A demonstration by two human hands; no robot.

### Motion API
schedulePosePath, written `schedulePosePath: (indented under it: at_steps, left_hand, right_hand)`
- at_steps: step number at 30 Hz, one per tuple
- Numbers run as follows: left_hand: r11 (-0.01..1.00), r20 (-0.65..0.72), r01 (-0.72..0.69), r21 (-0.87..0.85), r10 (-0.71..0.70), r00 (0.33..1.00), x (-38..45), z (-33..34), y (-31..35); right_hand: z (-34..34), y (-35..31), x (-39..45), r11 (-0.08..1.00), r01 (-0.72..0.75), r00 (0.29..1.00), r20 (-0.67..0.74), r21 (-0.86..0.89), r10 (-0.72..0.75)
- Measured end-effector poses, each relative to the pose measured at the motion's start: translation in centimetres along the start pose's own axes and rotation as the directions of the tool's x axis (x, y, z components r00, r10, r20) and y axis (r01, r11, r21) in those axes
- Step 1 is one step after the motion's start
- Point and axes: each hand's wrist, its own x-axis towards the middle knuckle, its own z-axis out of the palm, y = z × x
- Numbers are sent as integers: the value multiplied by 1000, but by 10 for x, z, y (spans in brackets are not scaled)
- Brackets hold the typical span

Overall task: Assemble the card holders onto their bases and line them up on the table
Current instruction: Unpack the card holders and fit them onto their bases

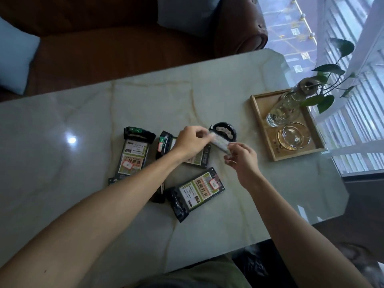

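Three card holders lie flat on the table (228, 84): one at left (133, 157), one in the middle (197, 157), one nearer (200, 189). One black round base (223, 130). One pale card (220, 143) held between two hands, left (192, 142) and right (242, 157). One wooden tray (261, 121) carrying one glass vase (284, 109) and one glass bowl (294, 136). Two blue cushions (15, 57), (187, 13).

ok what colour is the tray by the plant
Light wood, a tan-yellow tray; the head view shows it best.

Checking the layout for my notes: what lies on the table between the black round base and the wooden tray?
Nothing. In the head view, the table is bare between the black round base and the wooden tray; both hands work nearer the camera.
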Motion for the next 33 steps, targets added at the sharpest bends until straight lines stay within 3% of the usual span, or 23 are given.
schedulePosePath:
  at_steps: [9,14,17,19,23,28,33]
  left_hand:
    - [992,43,2,-127,4,999,19,11,31]
    - [987,148,27,-158,-3,989,23,17,27]
    - [987,219,66,-148,-33,975,18,21,13]
    - [990,253,114,-81,-90,963,12,25,-4]
    - [962,290,209,175,-253,923,-10,34,-45]
    - [929,295,240,281,-322,900,-38,42,-84]
    - [933,266,204,297,-286,920,-49,46,-101]
  right_hand:
    - [-14,-25,13,998,57,997,47,6,-57]
    - [-19,-31,14,998,66,992,103,2,-66]
    - [-22,-29,18,990,95,988,135,-102,-81]
    - [-21,-22,18,983,86,994,85,-163,-73]
    - [-22,15,7,958,-43,999,-38,-283,34]
    - [-22,83,-23,877,-301,952,-66,-376,298]
    - [-14,127,-48,891,-403,915,-100,-208,391]
